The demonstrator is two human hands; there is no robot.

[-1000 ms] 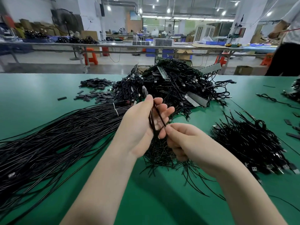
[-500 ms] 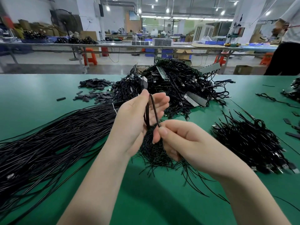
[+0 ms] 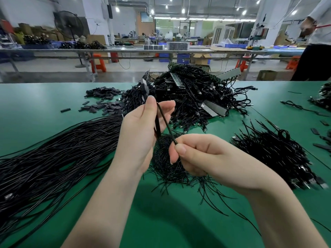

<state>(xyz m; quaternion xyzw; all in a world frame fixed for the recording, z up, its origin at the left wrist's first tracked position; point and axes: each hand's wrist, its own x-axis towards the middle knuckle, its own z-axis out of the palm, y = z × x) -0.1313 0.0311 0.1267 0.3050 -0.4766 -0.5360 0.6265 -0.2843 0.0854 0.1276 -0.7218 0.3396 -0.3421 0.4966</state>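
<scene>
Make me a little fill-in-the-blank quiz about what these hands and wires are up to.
The left hand and right hand hold one thin black cable above a smooth table top coloured ____.
The cable's lower end is pinched by the ____ hand.
The big bundle of long straight black cables lies on the person's ____ side.
Missing words: green; right; left.

cable end hidden in right hand, long bundle cut off at left edge
</scene>
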